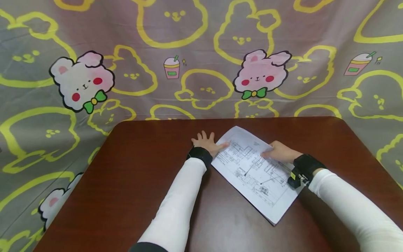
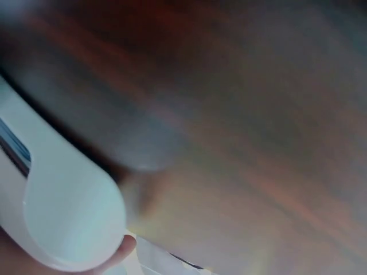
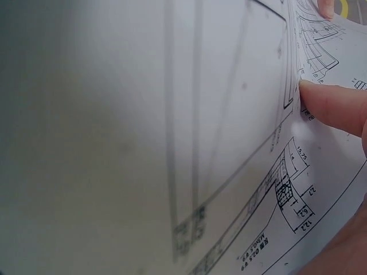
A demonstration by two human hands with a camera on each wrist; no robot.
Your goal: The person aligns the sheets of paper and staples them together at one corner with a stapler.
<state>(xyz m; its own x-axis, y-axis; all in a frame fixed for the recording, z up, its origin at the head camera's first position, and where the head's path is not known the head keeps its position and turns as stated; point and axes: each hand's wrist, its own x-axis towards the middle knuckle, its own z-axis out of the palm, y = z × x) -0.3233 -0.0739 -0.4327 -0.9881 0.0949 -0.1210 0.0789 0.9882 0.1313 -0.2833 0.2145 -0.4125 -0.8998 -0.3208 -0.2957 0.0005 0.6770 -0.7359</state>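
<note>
A thin stack of white papers (image 1: 252, 175), printed with technical drawings, lies at a slant on the table. At its upper left edge, my left hand (image 1: 206, 142) is spread with straight fingers on the tabletop, its thumb on the paper. My right hand (image 1: 281, 152) pinches paper near the upper right edge, thumb on the printed side. In the right wrist view, a sheet (image 3: 143, 126) bows up close to the camera beside the right thumb (image 3: 335, 106), with another printed face (image 3: 321, 189) showing next to it. How many sheets it grips cannot be told.
The brown wooden table (image 1: 132, 182) has rounded far corners. Behind it hangs a grey curtain (image 1: 207, 59) with cartoon bears and rabbits. A black wrist strap (image 1: 310, 166) with a small camera sits over the paper's right edge. A smooth pale rounded piece (image 2: 74, 200) partly blocks the blurred left wrist view.
</note>
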